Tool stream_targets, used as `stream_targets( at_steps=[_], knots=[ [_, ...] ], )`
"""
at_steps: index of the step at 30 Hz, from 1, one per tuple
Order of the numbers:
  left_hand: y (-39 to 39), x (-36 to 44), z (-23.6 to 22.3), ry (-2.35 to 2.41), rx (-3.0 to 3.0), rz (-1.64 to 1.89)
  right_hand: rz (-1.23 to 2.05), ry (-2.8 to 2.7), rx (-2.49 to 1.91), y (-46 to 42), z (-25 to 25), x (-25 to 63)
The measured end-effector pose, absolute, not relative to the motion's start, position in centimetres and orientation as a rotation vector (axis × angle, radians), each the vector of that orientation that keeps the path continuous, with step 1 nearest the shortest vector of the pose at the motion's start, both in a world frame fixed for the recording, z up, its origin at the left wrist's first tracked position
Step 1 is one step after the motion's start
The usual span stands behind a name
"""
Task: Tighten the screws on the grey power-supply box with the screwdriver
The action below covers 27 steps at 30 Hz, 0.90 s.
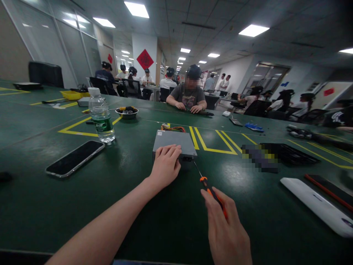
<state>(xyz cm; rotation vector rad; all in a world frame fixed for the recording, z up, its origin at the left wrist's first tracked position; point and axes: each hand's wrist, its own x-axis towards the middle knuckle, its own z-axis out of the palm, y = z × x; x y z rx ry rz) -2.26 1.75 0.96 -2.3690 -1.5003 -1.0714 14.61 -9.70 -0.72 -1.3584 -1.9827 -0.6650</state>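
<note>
A grey metal computer power supply sits on the green table, its bundle of coloured wires at the far side. My left hand lies over its near top edge, fingers on the top face and the rest of the hand down the near side, holding it. In my right hand is an orange and black screwdriver, gripped by the handle. Its thin shaft points up and left, and the tip is at the near right corner of the power supply. Whether the tip sits in a screw is too small to tell.
Left of the power supply stand a water bottle and a metal bowl with tools; a phone lies nearer. On the right are a white device and a black panel. A person sits opposite, hands on the table.
</note>
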Motion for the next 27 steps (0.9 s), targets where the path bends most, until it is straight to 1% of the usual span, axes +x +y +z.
stream_targets(
  at_steps=[3,6,14,21,23,27],
  knots=[
    [1.8,-2.3,1.0,-1.495,-2.367,-1.063,-0.603,-1.891,-1.434,-9.5,-0.3,14.8],
    [1.8,-2.3,1.0,-1.491,-2.372,-1.059,-0.571,-1.935,-1.487,-9.7,-0.3,14.5],
    [1.8,-2.2,0.9,-1.496,-2.359,-1.068,-0.651,-2.031,-1.368,-9.8,-1.1,14.5],
    [1.9,-2.2,0.8,-1.496,-2.364,-1.07,-0.478,-1.959,-1.47,-9.7,-1.6,14.6],
    [1.9,-2.2,0.8,-1.5,-2.357,-1.073,-0.506,-1.949,-1.45,-9.7,-1.6,14.1],
    [1.8,-2.1,0.9,-1.494,-2.361,-1.08,-0.67,-2.012,-1.297,-9.6,-1.5,14.1]
  ],
)
